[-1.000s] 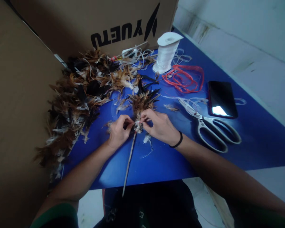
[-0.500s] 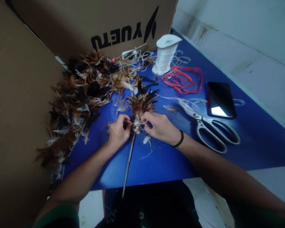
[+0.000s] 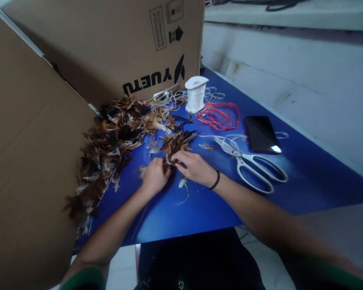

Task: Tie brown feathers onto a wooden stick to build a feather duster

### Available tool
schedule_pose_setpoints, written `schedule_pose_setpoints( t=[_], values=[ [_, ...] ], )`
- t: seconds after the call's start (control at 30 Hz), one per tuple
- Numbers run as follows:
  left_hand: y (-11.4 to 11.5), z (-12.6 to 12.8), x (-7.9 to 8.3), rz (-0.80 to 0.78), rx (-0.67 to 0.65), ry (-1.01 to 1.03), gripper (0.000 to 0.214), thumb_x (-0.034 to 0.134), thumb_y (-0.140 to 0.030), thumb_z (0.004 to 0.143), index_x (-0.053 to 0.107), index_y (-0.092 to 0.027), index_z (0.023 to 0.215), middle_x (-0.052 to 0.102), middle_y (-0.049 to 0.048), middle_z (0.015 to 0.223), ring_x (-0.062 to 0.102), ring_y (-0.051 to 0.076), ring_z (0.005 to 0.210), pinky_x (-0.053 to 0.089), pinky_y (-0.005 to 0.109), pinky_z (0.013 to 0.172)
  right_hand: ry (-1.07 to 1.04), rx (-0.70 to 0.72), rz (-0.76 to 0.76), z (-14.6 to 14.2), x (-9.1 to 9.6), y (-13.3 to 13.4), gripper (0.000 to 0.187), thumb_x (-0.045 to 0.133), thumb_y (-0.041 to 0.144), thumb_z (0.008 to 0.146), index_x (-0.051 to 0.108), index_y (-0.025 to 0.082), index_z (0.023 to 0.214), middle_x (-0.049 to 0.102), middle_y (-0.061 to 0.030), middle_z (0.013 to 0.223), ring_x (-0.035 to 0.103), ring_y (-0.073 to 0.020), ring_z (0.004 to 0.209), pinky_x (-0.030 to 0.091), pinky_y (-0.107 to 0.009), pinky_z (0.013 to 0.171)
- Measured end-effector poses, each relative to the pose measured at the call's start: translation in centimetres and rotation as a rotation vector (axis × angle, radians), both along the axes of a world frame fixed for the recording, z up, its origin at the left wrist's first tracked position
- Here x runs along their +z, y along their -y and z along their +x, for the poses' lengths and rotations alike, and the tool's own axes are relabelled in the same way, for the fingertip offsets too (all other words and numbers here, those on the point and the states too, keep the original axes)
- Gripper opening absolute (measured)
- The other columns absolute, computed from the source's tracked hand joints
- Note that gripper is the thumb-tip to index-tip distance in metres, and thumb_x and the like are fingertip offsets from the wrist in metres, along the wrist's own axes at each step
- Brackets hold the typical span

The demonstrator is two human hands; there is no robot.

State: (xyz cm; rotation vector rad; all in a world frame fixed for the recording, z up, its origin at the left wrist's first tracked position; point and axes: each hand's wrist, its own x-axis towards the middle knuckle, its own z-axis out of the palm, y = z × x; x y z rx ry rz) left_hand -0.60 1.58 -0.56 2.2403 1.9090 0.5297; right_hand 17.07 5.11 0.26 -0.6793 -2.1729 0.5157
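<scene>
Both my hands meet at the base of a small bundle of brown and black feathers [image 3: 176, 143] lying on the blue table [image 3: 218, 201]. My left hand [image 3: 153, 177] is closed around the bundle's lower end, fingers curled. My right hand [image 3: 192, 166], with a black band on its wrist, pinches the same spot from the right. The thin stick seen under the bundle is mostly hidden by my left forearm. A loose white tuft [image 3: 183, 184] lies just below my right hand.
A long heap of brown, black and white feathers [image 3: 109, 149] runs along the cardboard box walls [image 3: 33, 141] at left and back. White scissors [image 3: 251, 165], a dark phone [image 3: 261, 134], red cord [image 3: 219, 114] and a white thread spool [image 3: 196, 93] lie to the right.
The head camera tilted up and back, so everything sits smaller and lower. My hands have drawn closer together on the bundle's base, and the stick is now covered by my left arm.
</scene>
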Motion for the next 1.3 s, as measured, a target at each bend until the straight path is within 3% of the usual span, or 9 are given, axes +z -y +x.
schedule_pose_setpoints(
  t=[0.1,0.27,0.43,0.53,0.73,0.9,1.0,1.17,1.3],
  values=[
    [-0.2,-0.7,1.2,-0.061,0.087,0.268,0.016,0.048,-0.031,0.083,0.054,-0.016,0.084,0.06,0.0075,0.079,0.057,0.02,0.076,0.044,0.034,0.073,-0.245,-0.129,0.064,0.6,0.9,-0.1,0.011,0.053,0.011,0.081,0.057,0.017,0.088,0.061,-0.0054,0.089,0.058,-0.0137,0.08,0.048,-0.026,0.072],
    [0.6,-0.5,4.5,-0.29,0.029,1.155,0.027,0.049,-0.038,0.084,0.057,-0.012,0.082,0.059,0.0048,0.067,0.057,0.016,0.061,0.045,0.028,0.059,-0.385,-0.272,-0.003,0.2,2.0,0.9,0.009,0.06,0.023,0.079,0.058,0.018,0.072,0.059,0.0,0.066,0.054,-0.0117,0.061,0.045,-0.026,0.064],
    [1.9,0.8,6.4,-0.484,-0.071,1.566,0.024,0.06,-0.032,0.079,0.061,-0.009,0.086,0.052,0.0017,0.058,0.048,0.01,0.049,0.038,0.022,0.046,-0.444,0.235,-0.724,-1.9,3.3,1.7,0.024,0.063,0.039,0.077,0.061,0.017,0.084,0.064,-0.001,0.072,0.06,-0.0138,0.066,0.048,-0.028,0.066],
    [2.6,1.2,6.1,-0.587,-0.164,1.729,0.018,0.061,-0.027,0.078,0.06,-0.01,0.084,0.054,0.0036,0.066,0.045,0.008,0.048,0.033,0.019,0.043,-0.562,0.435,-1.02,-2.9,4.3,1.4,0.029,0.065,0.043,0.074,0.062,0.014,0.073,0.061,0.0001,0.063,0.057,-0.0101,0.058,0.046,-0.023,0.056],
    [2.9,1.0,4.5,-0.77,-0.164,1.798,0.023,0.058,-0.027,0.076,0.058,-0.009,0.089,0.059,0.0078,0.078,0.051,0.009,0.051,0.039,0.02,0.044,-0.489,0.162,-1.216,-4.0,5.5,1.2,0.027,0.067,0.036,0.068,0.069,0.01,0.079,0.064,-0.0023,0.059,0.052,-0.0071,0.043,0.031,-0.016,0.033],
    [2.6,1.2,4.4,-0.57,-0.021,1.68,0.027,0.064,-0.018,0.066,0.055,-0.013,0.091,0.061,0.0053,0.076,0.062,0.018,0.069,0.051,0.028,0.053,-0.435,0.099,-1.128,-4.9,5.7,1.7,0.023,0.065,0.035,0.069,0.062,0.012,0.072,0.055,0.0016,0.044,0.043,-0.0071,0.029,0.028,-0.017,0.025],
    [2.6,1.8,4.8,-0.518,0.042,1.598,0.016,0.062,-0.016,0.066,0.054,-0.012,0.079,0.054,0.0004,0.06,0.052,0.01,0.049,0.04,0.019,0.04,-0.325,0.068,-1.117,-5.4,6.0,2.0,0.024,0.065,0.037,0.07,0.058,0.013,0.066,0.053,0.0014,0.039,0.045,-0.01,0.028,0.036,-0.02,0.026],
    [2.5,2.3,4.9,-0.686,-0.034,1.607,0.008,0.057,-0.014,0.063,0.049,-0.012,0.062,0.051,0.0,0.056,0.038,0.003,0.038,0.027,0.016,0.035,-0.131,-0.036,-0.995,-5.8,6.0,1.7,0.025,0.067,0.038,0.069,0.059,0.014,0.065,0.06,-0.0016,0.05,0.049,-0.01,0.034,0.036,-0.02,0.03],
    [2.4,2.0,4.4,-0.736,-0.053,1.726,0.023,0.06,-0.016,0.065,0.038,-0.016,0.06,0.035,-0.0081,0.048,0.023,-0.001,0.034,0.01,0.013,0.035,-0.219,-0.029,-0.92,-6.1,5.2,0.2,0.019,0.072,0.032,0.064,0.063,0.018,0.073,0.069,-0.0018,0.072,0.063,-0.0141,0.064,0.052,-0.022,0.055]
  ],
)
